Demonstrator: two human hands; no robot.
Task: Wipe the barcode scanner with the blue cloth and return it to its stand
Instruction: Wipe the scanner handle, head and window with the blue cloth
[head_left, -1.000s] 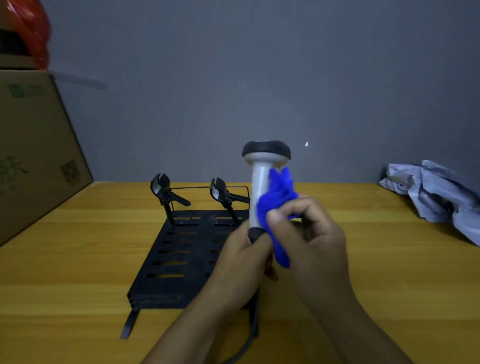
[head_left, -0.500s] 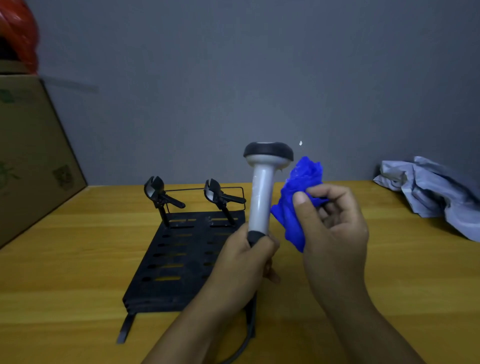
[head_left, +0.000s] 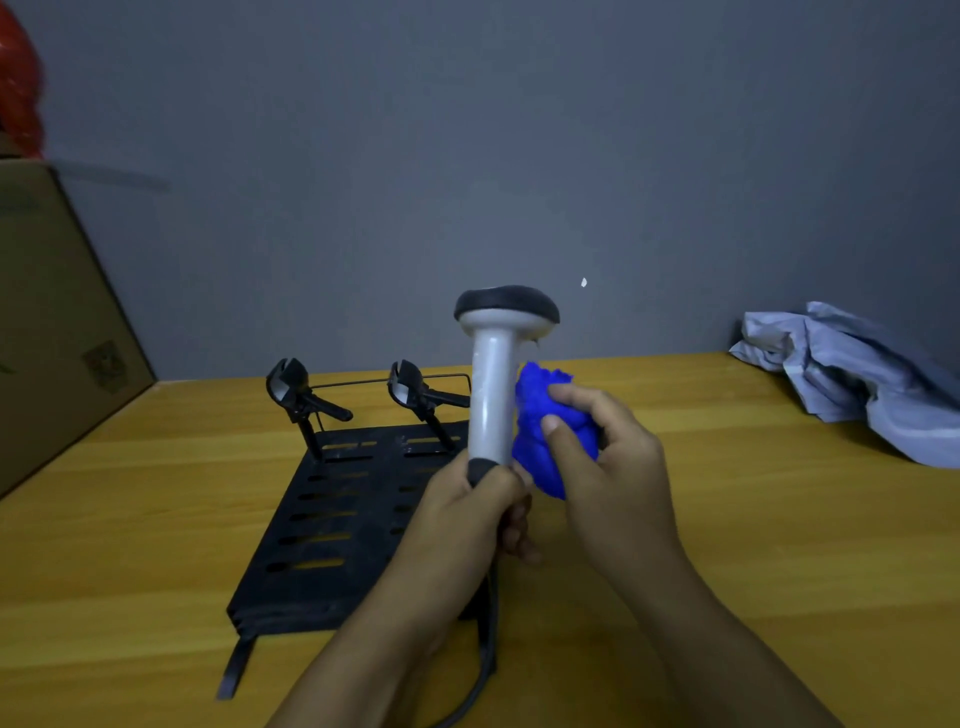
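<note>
Head camera: the wipe is under way, the scanner not yet back on its stand.

The left hand (head_left: 467, 512) has its grip clenched round the base of the upright scanner (head_left: 493, 395); the right hand (head_left: 602, 467) has its grip bunched on the blue cloth (head_left: 540, 431), pressed against the scanner's right side. The black stand (head_left: 322, 525) waits on the table (head_left: 130, 545) just behind. Left to do, I judge: finish wiping, then dock it.

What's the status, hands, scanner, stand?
Left hand grips barcode scanner upright. Right hand bunches blue cloth beside its handle. Stand unobstructed.
</note>
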